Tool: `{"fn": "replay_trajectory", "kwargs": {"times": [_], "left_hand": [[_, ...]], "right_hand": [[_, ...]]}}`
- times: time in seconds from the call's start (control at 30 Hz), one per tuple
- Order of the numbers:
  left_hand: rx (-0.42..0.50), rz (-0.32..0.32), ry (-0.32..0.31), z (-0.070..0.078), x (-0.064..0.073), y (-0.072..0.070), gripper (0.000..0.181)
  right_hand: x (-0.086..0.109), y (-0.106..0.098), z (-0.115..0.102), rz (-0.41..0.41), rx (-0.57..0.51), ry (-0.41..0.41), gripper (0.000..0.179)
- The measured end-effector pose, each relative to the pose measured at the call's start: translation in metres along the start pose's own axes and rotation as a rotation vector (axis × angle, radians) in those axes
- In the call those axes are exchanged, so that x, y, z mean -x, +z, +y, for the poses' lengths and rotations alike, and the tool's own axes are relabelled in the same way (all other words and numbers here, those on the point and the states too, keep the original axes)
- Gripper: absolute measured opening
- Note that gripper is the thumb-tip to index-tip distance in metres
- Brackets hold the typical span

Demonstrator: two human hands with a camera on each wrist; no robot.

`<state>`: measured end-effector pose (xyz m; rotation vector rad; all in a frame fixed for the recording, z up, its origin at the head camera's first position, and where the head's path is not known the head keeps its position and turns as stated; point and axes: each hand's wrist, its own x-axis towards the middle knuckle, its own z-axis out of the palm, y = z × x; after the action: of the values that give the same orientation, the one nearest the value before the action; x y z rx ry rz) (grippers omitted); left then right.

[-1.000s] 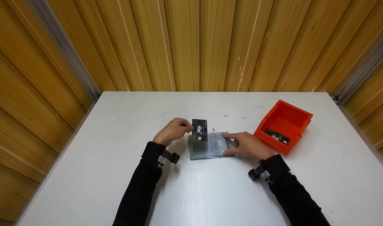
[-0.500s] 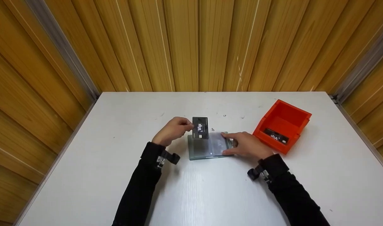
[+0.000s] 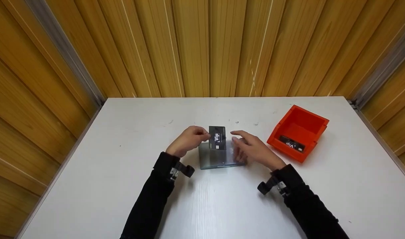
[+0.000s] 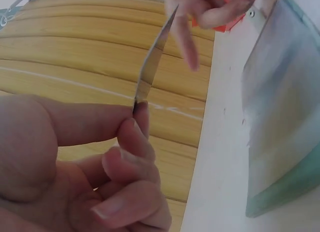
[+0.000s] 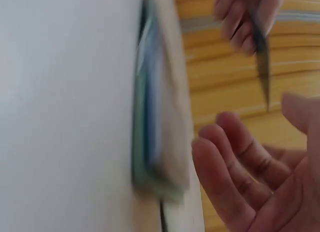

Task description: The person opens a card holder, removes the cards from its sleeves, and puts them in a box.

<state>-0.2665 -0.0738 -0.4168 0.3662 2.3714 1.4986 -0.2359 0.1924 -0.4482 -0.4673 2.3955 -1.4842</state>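
My left hand (image 3: 186, 142) pinches a black card (image 3: 217, 138) marked "Vip" by its left edge, between thumb and forefinger. The card is raised over an open card holder (image 3: 209, 161) with a greenish cover and clear sleeves. Seen edge-on in the left wrist view, the card (image 4: 152, 67) sticks up from the fingertips. To the right of it is my right hand (image 3: 255, 150), thumb and fingers apart and holding nothing. Its fingers hide part of the holder's right side. In the right wrist view the card holder (image 5: 142, 137) is blurred.
An orange bin (image 3: 314, 114) stands on the white table (image 3: 89, 186) at the right, beyond the right hand. Inside it lies another black "Vip" card (image 3: 292, 143). A wood-patterned wall (image 3: 196, 49) rises behind the table.
The right hand has let go of the holder's right side and lifted toward the card. The left hand has brought the card slightly to the right.
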Motion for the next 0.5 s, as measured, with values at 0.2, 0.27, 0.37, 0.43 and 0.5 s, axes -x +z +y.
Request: {"fn": "replay_trajectory", "kwargs": {"times": [0.2, 0.27, 0.37, 0.43, 0.5], "left_hand": [[-0.021, -0.059, -0.006, 0.004, -0.001, 0.017, 0.020], [-0.016, -0.077, -0.011, 0.005, -0.002, 0.021, 0.023], [-0.016, -0.098, -0.020, 0.005, -0.003, 0.027, 0.026], [-0.012, -0.107, -0.018, 0.004, -0.003, 0.030, 0.026], [-0.005, -0.119, -0.015, 0.004, -0.003, 0.032, 0.025]], "right_hand": [[0.002, 0.017, -0.010, -0.135, -0.372, 0.101, 0.053], [0.002, 0.021, -0.011, -0.141, -0.424, 0.123, 0.051], [0.001, 0.026, -0.011, -0.115, -0.462, 0.142, 0.046], [0.000, 0.027, -0.010, -0.081, -0.469, 0.158, 0.043], [0.000, 0.028, -0.009, -0.052, -0.459, 0.164, 0.041]]}}
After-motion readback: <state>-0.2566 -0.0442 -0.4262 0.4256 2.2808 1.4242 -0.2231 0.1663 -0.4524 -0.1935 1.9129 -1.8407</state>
